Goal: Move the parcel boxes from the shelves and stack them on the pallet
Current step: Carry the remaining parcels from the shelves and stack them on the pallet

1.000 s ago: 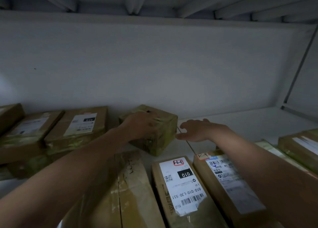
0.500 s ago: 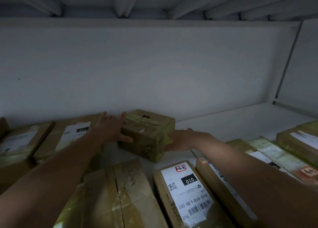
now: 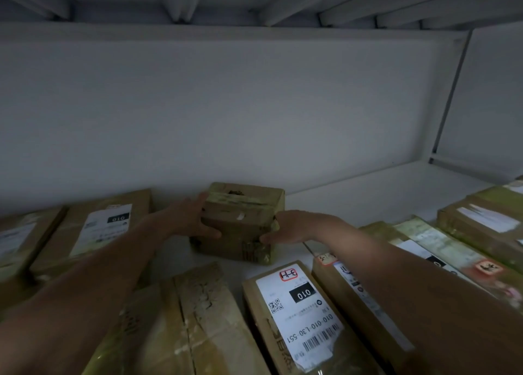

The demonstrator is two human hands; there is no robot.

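A small parcel box [image 3: 243,219] clasped deep on the shelf [image 3: 368,196]
The left hand [image 3: 186,219] and right hand [image 3: 294,227] curl round its opposite ends.

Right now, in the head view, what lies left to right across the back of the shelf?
far-left box → back box with the 010 label → left hand → small taped box → right hand → far-right box

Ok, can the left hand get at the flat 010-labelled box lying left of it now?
Probably yes: the flat box lies uncovered just beside the left hand, but that hand grips the small box and must release first.
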